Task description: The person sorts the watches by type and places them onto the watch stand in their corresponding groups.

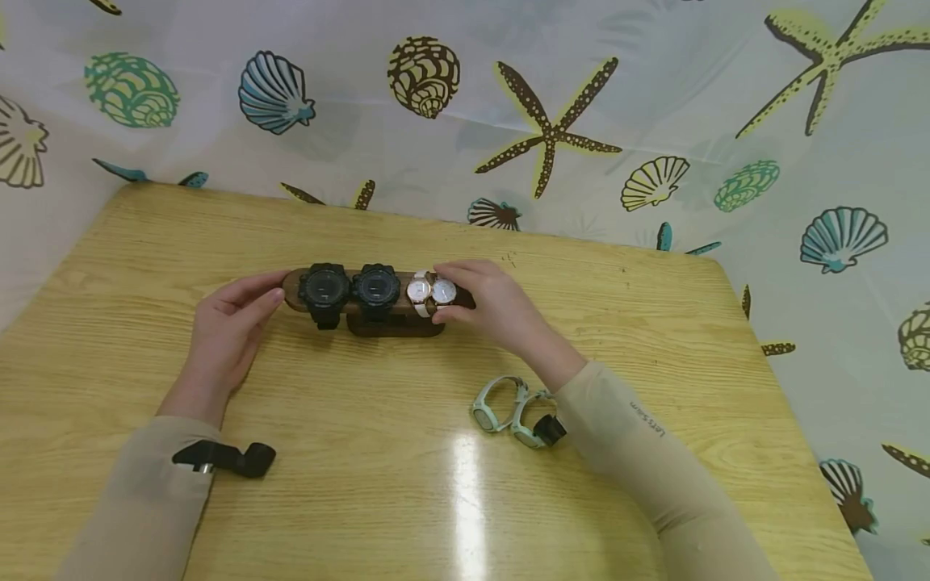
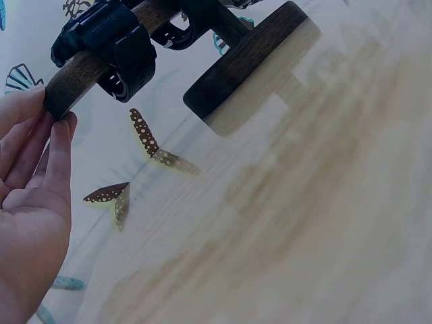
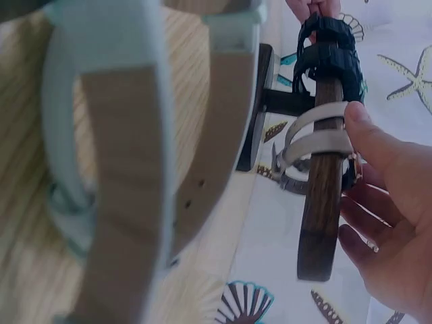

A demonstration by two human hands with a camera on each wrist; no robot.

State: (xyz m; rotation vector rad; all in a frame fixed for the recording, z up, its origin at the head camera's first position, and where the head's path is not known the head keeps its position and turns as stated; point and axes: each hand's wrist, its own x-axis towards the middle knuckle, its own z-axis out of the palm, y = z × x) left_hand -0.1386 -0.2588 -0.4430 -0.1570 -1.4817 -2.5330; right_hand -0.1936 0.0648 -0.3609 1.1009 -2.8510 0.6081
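Nearest the right wrist's camera, two pale green watches [image 1: 485,418] lie on the tabletop [image 1: 349,484], to the near right of the watch stand [image 1: 395,328]; two black watches [image 1: 326,287] circle the stand's left half; the left hand [image 1: 227,329] pinches its left end; toward its right end, the right hand [image 1: 501,311] clamps thumb and fingers on the outer white-strapped watch [image 1: 444,292], beside the inner white-strapped watch [image 1: 419,290]; the step seems to be positioning it; next probably calls for releasing it squarely.

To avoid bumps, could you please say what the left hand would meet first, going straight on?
Probably the brown wooden bar with rounded ends; the left hand appears to pinch its end.
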